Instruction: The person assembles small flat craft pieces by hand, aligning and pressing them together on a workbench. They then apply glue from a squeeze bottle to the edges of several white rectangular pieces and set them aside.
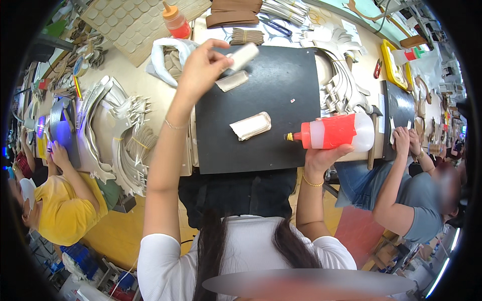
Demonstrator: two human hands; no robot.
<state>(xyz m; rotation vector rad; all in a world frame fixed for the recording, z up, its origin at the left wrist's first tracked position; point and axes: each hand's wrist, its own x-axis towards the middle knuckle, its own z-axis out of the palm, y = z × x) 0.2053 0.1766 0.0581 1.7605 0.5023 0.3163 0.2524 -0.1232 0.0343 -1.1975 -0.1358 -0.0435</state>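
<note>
My left hand (201, 67) pinches a short, pale, curved piece (244, 56) between thumb and fingers above the far edge of a black mat (281, 155). A similar pale piece (233, 81) lies on the mat just below it. Nearer to me rests a small stack of pale pieces (251, 125) with uneven ends. In my right hand (325, 161) is a squeeze bottle (331, 132) with a red wrap and a red nozzle. It is held on its side over the mat's right edge, nozzle pointing left, a yellow band round the tip.
Bundles of pale strips (123, 138) lie left of the mat, more curved strips (344, 83) to its right. Behind stand an orange-capped bottle (176, 22), a white bag (168, 60), brown strips (233, 17) and scissors (276, 26). Co-workers (75, 205) sit on both sides.
</note>
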